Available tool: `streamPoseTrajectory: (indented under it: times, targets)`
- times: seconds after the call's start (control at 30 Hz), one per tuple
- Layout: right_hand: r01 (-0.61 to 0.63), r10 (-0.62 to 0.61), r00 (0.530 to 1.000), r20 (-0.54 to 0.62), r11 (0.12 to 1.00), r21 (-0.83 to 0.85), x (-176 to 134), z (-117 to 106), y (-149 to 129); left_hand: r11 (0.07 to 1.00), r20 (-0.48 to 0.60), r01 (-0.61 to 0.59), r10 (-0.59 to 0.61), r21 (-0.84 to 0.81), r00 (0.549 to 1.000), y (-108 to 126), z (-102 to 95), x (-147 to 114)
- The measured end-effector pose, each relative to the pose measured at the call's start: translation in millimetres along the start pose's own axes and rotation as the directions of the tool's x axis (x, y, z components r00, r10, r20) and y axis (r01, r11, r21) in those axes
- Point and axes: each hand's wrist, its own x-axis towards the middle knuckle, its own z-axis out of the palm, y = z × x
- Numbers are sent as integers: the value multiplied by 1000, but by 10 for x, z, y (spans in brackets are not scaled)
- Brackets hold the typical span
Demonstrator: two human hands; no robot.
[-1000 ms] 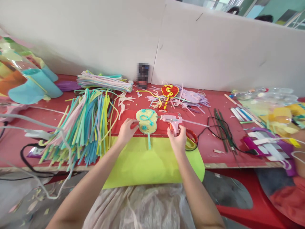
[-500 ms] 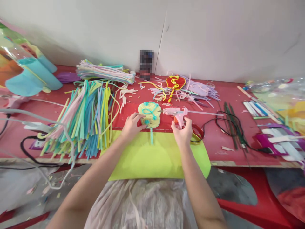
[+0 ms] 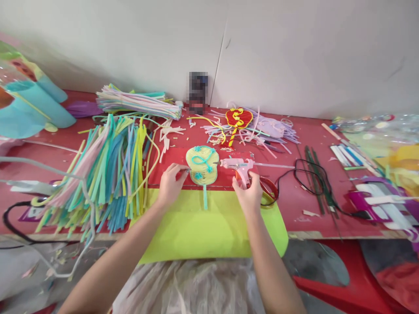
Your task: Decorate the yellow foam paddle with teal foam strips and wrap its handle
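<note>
A pale yellow fan-shaped craft piece with a turquoise loop, turquoise flowers and a turquoise stem lies in front of me, flat on the red table and a lime-green sheet. Beside its left edge is my left hand, thumb and forefinger pinched together; a tiny dark speck shows at the tips, too small to name. My right hand grips a pink hot glue gun by its handle. The gun's nozzle points left, at the fan's right edge, and a clear glue stick sticks out behind.
Bundles of pastel pipe cleaners stand on the left. A red and yellow heart-shaped piece lies at the back among lilac stems. Red-handled scissors, a black cord and a purple power strip are on the right.
My left hand has drawn slightly left, off the fan's lower left edge, and its fingers have come together. The glue gun stays in my right hand near the fan. The view has shifted slightly.
</note>
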Motion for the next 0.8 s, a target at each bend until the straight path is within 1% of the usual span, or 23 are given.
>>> streamPoseTrajectory:
  times: [0.07, 0.13, 0.17, 0.2, 0.27, 0.33, 0.4, 0.5, 0.57, 0.67, 0.8]
  targets:
    - [11, -10, 999, 44, 1000, -25, 5, -14, 2, 999, 95, -28, 25, 33, 995, -18, -69, 28]
    - [42, -39, 996, 81, 998, -43, 4, -26, 11, 993, 199, -64, 44, 95, 979, -65, -153, 67]
    - [63, -58, 993, 99, 997, -48, 2, -30, 17, 988, 241, -82, 49, 130, 969, -88, -192, 87]
    - [83, -76, 991, 108, 995, -54, -1, -32, 23, 982, 258, -92, 47, 166, 965, -106, -224, 105]
    - [105, -96, 987, 130, 992, -67, -3, -30, 32, 971, 270, -96, 35, 218, 962, -106, -258, 127]
    - [109, -98, 987, 131, 991, -83, 5, -20, 36, 966, 267, -89, 22, 244, 964, -52, -247, 135]
    - [105, -94, 991, 97, 988, -118, 25, -3, 40, 955, 287, -101, 18, 280, 958, 38, -206, 143]
    - [86, -84, 996, 19, 981, -173, 65, 29, 53, 925, 322, -157, 41, 345, 946, 167, -138, 184]
    - [67, -69, 998, -3, 981, -184, 88, 44, 64, 910, 344, -191, 57, 369, 937, 209, -108, 230]
    - [44, -43, 999, 7, 982, -184, 108, 51, 77, 912, 372, -216, 77, 348, 925, 202, -78, 290]
    - [37, -35, 999, 14, 982, -188, 108, 47, 101, 946, 388, -199, 87, 256, 917, 127, -29, 299]
